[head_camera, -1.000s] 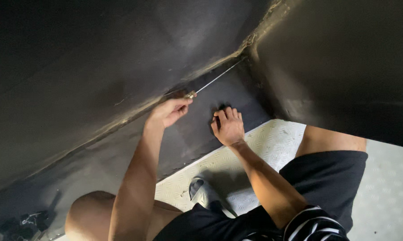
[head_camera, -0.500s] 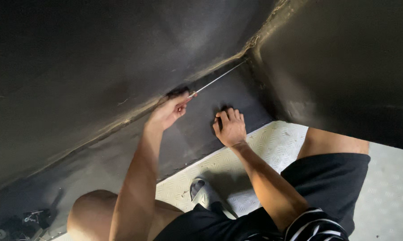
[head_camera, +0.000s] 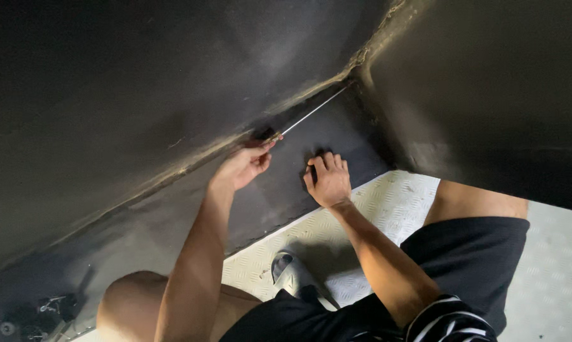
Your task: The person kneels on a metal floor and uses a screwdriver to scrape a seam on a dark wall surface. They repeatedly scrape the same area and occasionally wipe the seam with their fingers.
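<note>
The left hand [head_camera: 245, 166] is closed around a long thin screwdriver [head_camera: 311, 114] that points up and right along the dark seam [head_camera: 191, 161], while the right hand [head_camera: 328, 182] rests flat and open just beside it.

Long thin screwdriver [head_camera: 308, 115], dark handle, shaft slanting into seam [head_camera: 324, 88]
</note>
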